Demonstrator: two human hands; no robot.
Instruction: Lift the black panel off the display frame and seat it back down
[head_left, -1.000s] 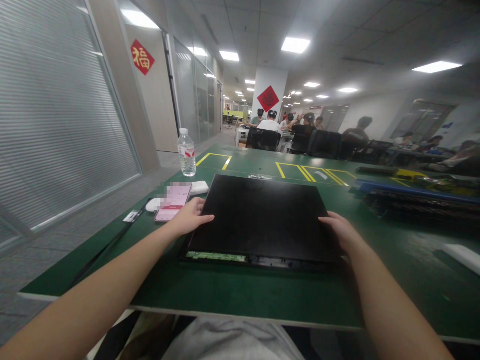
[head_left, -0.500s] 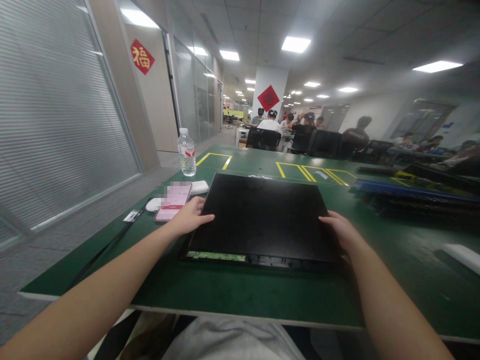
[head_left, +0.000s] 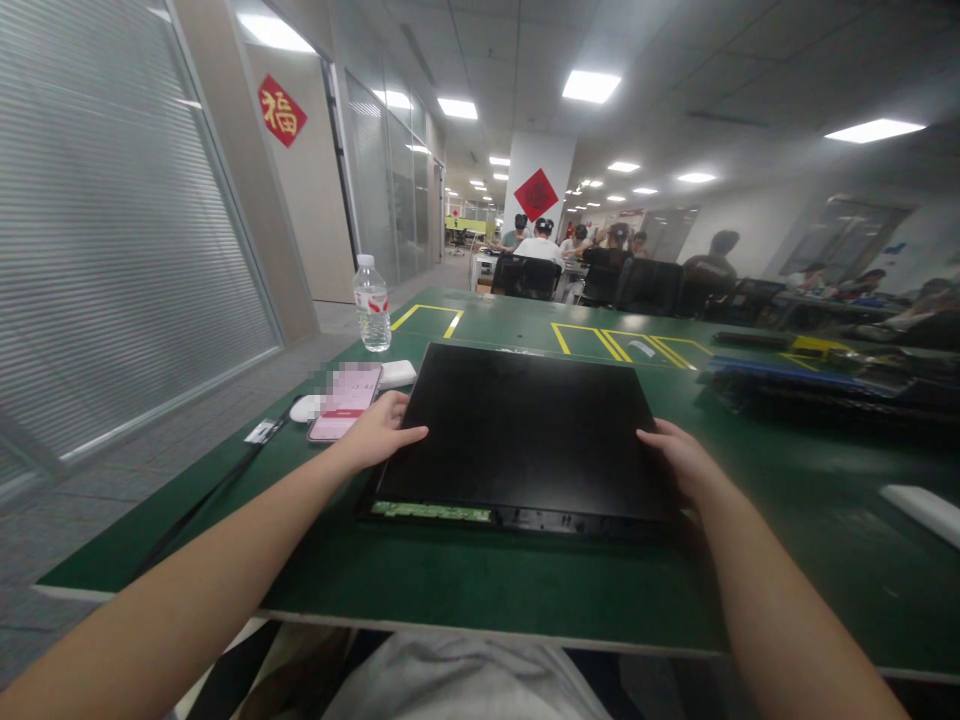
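Observation:
A black flat display panel (head_left: 525,430) lies in front of me, low over the green table. Along its near edge runs a green circuit board strip (head_left: 431,512). My left hand (head_left: 386,430) grips the panel's left side, thumb on top and the other fingers mostly hidden at the edge. On the opposite side, my right hand (head_left: 679,455) holds the right edge the same way, its thumb tip on the dark surface. Whether the panel rests fully on the table or is slightly raised, I cannot tell.
A phone (head_left: 345,400), a white case-like object (head_left: 397,374) and a water bottle (head_left: 373,305) stand left on the green table (head_left: 480,580). A dark pile with blue edges (head_left: 810,390) and a white bar (head_left: 926,512) are at right. People sit farther back.
The far edge of the panel appears very slightly higher, covering more of the pale mark behind it. Both hands keep their hold in nearly the same place.

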